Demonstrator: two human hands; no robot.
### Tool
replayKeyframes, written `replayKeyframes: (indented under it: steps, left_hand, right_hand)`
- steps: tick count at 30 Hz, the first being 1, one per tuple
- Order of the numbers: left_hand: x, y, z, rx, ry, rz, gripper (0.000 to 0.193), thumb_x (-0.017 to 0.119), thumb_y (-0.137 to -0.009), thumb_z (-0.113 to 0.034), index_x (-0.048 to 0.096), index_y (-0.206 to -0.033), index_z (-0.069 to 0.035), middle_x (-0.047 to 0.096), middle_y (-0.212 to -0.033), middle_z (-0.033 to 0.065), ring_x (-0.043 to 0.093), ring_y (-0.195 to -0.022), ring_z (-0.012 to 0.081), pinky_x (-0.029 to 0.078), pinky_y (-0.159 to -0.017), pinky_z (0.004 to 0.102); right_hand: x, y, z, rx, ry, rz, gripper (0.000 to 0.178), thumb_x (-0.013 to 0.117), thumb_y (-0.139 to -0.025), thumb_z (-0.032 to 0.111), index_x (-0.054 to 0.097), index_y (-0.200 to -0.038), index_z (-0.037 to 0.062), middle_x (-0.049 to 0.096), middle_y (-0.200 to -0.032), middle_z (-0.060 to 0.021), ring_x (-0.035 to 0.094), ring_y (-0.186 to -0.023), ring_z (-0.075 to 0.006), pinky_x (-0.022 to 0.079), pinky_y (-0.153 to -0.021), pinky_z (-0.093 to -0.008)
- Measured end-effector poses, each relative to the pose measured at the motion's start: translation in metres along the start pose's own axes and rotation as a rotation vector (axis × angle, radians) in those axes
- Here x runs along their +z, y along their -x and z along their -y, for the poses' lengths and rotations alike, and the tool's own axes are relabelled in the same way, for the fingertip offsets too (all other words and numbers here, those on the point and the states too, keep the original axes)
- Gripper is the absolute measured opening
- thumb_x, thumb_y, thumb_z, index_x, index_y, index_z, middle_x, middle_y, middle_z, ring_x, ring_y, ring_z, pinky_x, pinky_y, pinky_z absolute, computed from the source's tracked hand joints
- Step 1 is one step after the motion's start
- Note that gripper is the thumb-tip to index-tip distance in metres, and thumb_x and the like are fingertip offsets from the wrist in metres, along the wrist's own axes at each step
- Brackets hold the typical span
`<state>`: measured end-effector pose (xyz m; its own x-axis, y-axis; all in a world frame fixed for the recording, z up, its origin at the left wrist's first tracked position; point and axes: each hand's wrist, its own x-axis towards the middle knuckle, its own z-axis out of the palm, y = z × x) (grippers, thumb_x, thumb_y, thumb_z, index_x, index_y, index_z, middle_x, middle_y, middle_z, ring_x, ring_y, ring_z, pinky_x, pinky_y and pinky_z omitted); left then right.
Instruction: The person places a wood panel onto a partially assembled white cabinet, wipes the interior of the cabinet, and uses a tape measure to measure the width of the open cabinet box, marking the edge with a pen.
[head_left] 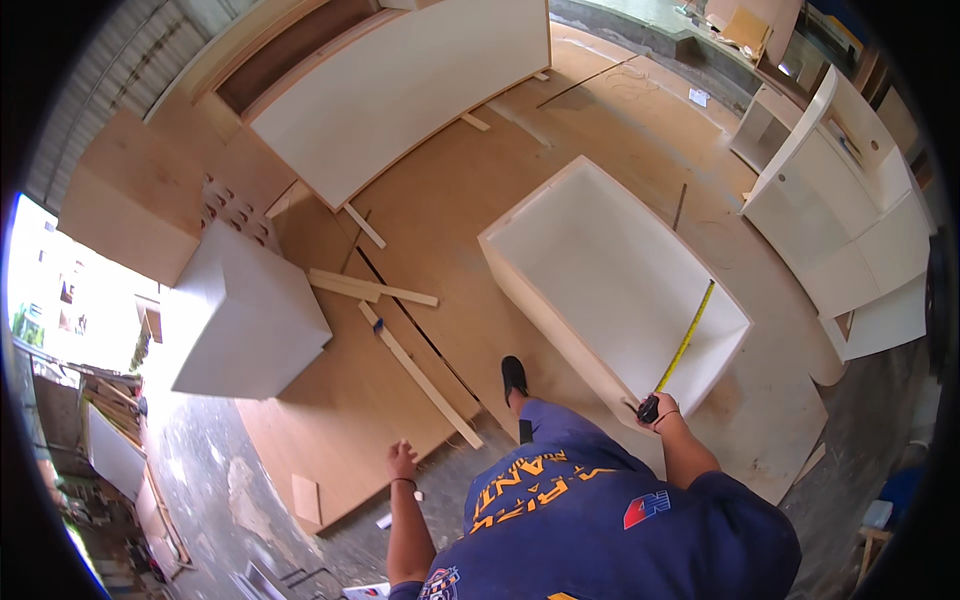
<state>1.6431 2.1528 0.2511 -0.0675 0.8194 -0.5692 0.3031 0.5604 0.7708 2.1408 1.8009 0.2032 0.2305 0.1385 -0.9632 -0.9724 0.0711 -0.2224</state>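
Observation:
My right hand (pixel 664 412) is closed around a black tape measure (pixel 648 408) at the near corner of an open white box cabinet (pixel 590 235). The yellow tape blade (pixel 686 338) is drawn out from it, running across the open side of the cabinet to the far right edge. The cabinet has a white inside and pale wooden edges, and lies with its opening up. My left hand (pixel 402 459) hangs in the air over the near edge of the plywood, holding nothing, its fingers loosely bent and apart.
Wooden strips (pixel 420 375) lie on the plywood floor sheets (pixel 440 220) to the left. A white box (pixel 245 315) stands at the left, a large white-topped cabinet (pixel 400 95) at the back. White curved furniture (pixel 835 200) stands at the right. My foot (pixel 514 376) is beside the open cabinet.

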Motion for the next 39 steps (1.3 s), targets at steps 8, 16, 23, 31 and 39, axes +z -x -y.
replayKeyframes:
  steps: [8,16,23,31,39]
  left_hand:
    - [-0.003,-0.103,0.015,-0.300,-0.359,0.119,0.022,0.055,-0.086,-0.028,0.057,-0.090,-0.006,0.058,-0.077,0.0065,0.057,-0.062,0.0181,0.045,-0.047,0.0304]
    - [0.009,-0.267,-0.099,-0.084,-0.937,0.338,0.026,0.054,-0.086,-0.031,0.059,-0.087,-0.006,0.060,-0.077,0.0108,0.059,-0.066,0.0221,0.048,-0.054,0.0342]
    - [0.007,-0.509,-0.286,0.749,-1.747,0.565,0.029,0.054,-0.085,-0.034,0.060,-0.084,-0.005,0.063,-0.077,0.0145,0.062,-0.069,0.0257,0.050,-0.059,0.0375]
    - [0.251,-0.654,-0.575,0.570,-0.650,0.455,0.030,0.058,-0.085,-0.029,0.056,-0.084,0.001,0.057,-0.071,0.0056,0.054,-0.064,0.0122,0.044,-0.053,0.0266]
    - [0.529,-0.605,-0.663,0.789,-1.167,0.998,0.034,0.059,-0.084,-0.031,0.057,-0.098,0.001,0.064,-0.085,0.0116,0.063,-0.075,0.0192,0.050,-0.068,0.0305]
  right_hand:
    - [0.234,-0.041,0.019,0.012,0.017,0.088,0.015,0.051,-0.083,0.026,0.050,-0.071,0.0158,0.053,-0.064,-0.0045,0.055,-0.060,-0.0237,0.045,-0.060,-0.0503]
    - [0.448,-0.040,0.083,-0.144,-0.158,0.165,0.013,0.046,-0.086,0.027,0.051,-0.082,0.0159,0.056,-0.072,-0.0042,0.057,-0.069,-0.0226,0.046,-0.071,-0.0494]
    - [0.520,-0.079,0.062,-0.149,-0.535,-0.087,0.012,0.045,-0.086,0.026,0.051,-0.083,0.0161,0.058,-0.075,-0.0048,0.058,-0.071,-0.0233,0.047,-0.067,-0.0490]
    - [0.582,-0.112,0.037,-0.164,-0.835,-0.115,0.012,0.048,-0.085,0.028,0.051,-0.086,0.0169,0.057,-0.077,-0.0049,0.057,-0.068,-0.0230,0.047,-0.060,-0.0470]
    - [0.653,-0.148,0.066,-0.148,-1.209,-0.240,0.012,0.049,-0.084,0.026,0.051,-0.088,0.0151,0.057,-0.079,-0.0064,0.056,-0.064,-0.0231,0.047,-0.055,-0.0442]
